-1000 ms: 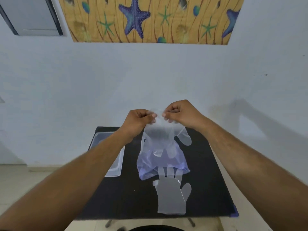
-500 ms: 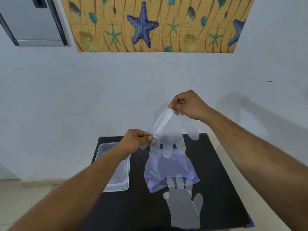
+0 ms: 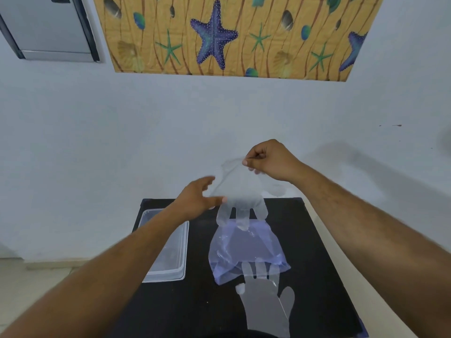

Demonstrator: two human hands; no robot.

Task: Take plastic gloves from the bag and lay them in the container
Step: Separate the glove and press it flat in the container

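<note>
A black worktop (image 3: 317,240) stands against a pale wall, under a starfish-print hanging (image 3: 219,35). On its left part lies a clear container (image 3: 170,264), long axis running away from the person; nothing can be made out inside it. At the middle lies a bluish bag (image 3: 244,254), crumpled, and just nearer than it a flat glove (image 3: 266,306) on the worktop, fingers pointing away and reaching under the bag's near edge.

A second glove (image 3: 241,193) hangs in the air above the worktop's far side, cuff up, fingers down, its fingertips just over the bag. The right hand (image 3: 271,159) is closed in a pinch on the cuff and carries it. The left hand (image 3: 197,198) is open, fingers spread, at the glove's left edge; whether it touches the film I cannot tell.

The container lies down and to the left of the hanging glove, below the left forearm. The left hand is nearer to it, so the glove likely has to travel leftward and down, its length turned along the container's.
</note>
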